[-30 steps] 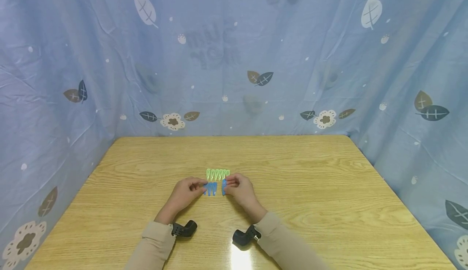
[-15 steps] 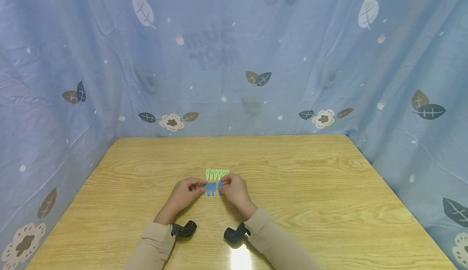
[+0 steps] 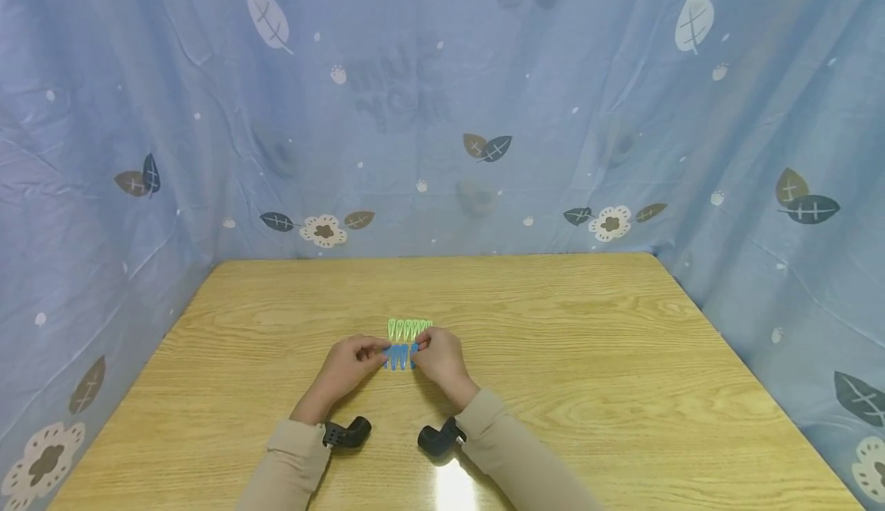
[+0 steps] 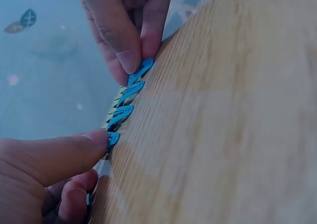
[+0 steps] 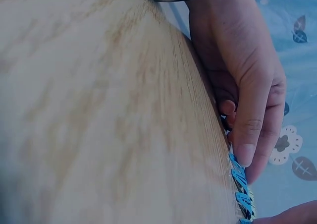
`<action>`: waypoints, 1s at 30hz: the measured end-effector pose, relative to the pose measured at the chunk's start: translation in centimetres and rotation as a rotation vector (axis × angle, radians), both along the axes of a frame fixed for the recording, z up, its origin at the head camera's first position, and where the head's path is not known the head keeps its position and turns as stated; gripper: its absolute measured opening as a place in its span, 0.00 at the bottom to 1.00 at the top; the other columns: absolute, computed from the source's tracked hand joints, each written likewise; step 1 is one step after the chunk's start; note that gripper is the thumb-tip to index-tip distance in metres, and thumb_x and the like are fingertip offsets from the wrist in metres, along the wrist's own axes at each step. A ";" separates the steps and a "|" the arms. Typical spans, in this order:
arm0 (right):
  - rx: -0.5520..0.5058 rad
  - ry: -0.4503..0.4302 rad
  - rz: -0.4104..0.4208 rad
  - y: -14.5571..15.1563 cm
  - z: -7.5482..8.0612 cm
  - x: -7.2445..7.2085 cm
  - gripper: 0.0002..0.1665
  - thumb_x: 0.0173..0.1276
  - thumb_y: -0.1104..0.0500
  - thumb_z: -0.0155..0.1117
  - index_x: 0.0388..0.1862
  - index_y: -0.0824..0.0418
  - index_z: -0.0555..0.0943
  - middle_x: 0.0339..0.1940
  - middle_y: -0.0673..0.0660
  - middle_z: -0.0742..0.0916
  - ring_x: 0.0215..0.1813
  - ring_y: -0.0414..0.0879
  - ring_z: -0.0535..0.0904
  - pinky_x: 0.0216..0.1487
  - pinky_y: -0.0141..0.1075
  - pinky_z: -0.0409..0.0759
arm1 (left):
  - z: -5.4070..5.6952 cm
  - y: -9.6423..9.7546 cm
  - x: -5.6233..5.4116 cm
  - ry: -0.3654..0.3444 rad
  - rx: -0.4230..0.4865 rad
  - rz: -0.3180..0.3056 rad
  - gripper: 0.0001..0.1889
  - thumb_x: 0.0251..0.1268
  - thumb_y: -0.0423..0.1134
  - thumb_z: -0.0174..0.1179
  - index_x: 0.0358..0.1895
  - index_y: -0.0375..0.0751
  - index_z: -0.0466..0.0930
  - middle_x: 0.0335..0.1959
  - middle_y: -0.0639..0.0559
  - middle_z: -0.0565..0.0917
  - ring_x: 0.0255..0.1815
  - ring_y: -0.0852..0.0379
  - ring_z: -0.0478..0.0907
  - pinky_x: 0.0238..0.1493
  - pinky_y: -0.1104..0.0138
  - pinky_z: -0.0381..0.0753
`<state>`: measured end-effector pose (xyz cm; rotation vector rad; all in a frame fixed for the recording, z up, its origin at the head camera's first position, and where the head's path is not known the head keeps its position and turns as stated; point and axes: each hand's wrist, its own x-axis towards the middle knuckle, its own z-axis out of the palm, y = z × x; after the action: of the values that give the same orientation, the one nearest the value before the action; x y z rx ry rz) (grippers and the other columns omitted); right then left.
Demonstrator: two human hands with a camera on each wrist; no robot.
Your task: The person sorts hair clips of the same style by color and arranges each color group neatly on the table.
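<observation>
Several blue snap hair clips [image 3: 395, 357] lie side by side in a short row on the wooden table. Behind them runs a row of light green snap hair clips [image 3: 408, 330]. My right hand [image 3: 441, 357] pinches the rightmost blue clip [image 4: 143, 68] between thumb and fingers, close beside the others. At the row's other end, my left hand [image 3: 351, 369] has thumb and fingertips on the leftmost blue clip [image 4: 113, 139], partly covering it. In the right wrist view, the right thumb [image 5: 244, 153] presses over the end of its clip.
The wooden table [image 3: 588, 373] reaches back to a blue patterned curtain [image 3: 442, 111], which also hangs at both sides. A black wrist mount [image 3: 349, 433] sits on the left wrist, another black mount [image 3: 439, 440] on the right.
My right hand has moved left with its blue clip, narrowing the gap to the other blue clips. The left hand has stayed at the row's left end.
</observation>
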<state>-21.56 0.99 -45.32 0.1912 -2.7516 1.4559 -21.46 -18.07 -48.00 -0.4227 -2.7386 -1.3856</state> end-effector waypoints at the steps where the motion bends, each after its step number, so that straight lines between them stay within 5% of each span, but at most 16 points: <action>1: 0.001 0.001 0.000 0.0 0.0 0.0 0.09 0.52 0.74 0.67 0.34 0.71 0.82 0.24 0.53 0.79 0.26 0.42 0.73 0.25 0.29 0.73 | 0.0 0.0 0.0 -0.002 0.000 0.001 0.10 0.61 0.35 0.66 0.46 0.43 0.86 0.27 0.56 0.76 0.28 0.58 0.70 0.31 0.67 0.73; 18: -0.039 -0.010 0.063 0.4 -0.1 -0.2 0.10 0.55 0.71 0.66 0.37 0.72 0.82 0.28 0.55 0.82 0.29 0.43 0.76 0.28 0.31 0.76 | 0.0 -0.2 0.1 -0.006 0.004 0.019 0.11 0.60 0.35 0.66 0.47 0.42 0.86 0.27 0.56 0.77 0.28 0.58 0.71 0.32 0.67 0.72; 30: -0.067 -0.003 0.074 6.7 0.4 -0.4 0.13 0.64 0.64 0.60 0.46 0.68 0.82 0.35 0.56 0.83 0.38 0.47 0.78 0.38 0.38 0.77 | 0.1 -0.1 0.5 0.015 0.003 -0.001 0.12 0.62 0.35 0.64 0.49 0.41 0.85 0.29 0.56 0.77 0.28 0.58 0.69 0.31 0.67 0.71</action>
<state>-21.93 7.68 -44.88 0.2915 -2.7212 1.5640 -20.96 -18.13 -47.93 -0.4324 -2.7240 -1.3811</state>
